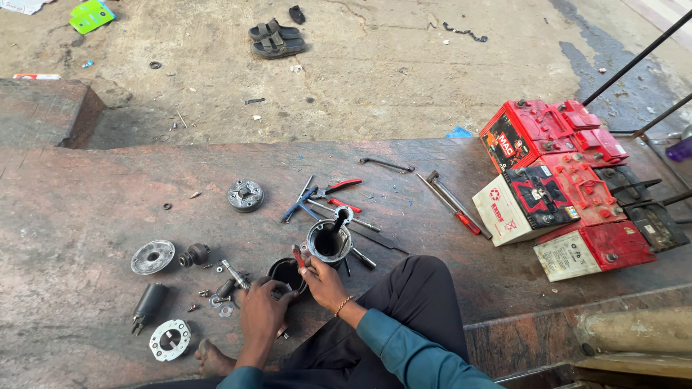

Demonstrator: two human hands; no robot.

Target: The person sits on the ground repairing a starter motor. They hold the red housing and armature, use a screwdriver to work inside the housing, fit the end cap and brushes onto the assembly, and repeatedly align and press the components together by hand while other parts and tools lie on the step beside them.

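I sit on a reddish stone slab (86, 209) with motor parts spread before me. My left hand (261, 310) grips a dark round housing (287, 274) on the slab. My right hand (323, 282) holds a small red-handled tool (298, 256) against that housing. Just beyond it stands a grey metal cylinder (329, 242) with a dark tool stuck upright in it. Near my left hand lie small screws, washers and a short shaft (233, 274).
Left of me lie a round metal cover (153, 256), a black cylinder (148, 305), a white ring plate (170, 339) and a geared disc (246, 195). Pliers, wrenches and screwdrivers (453, 203) lie ahead. Several red and white batteries (569, 194) stand right. Sandals (277, 39) lie on the ground.
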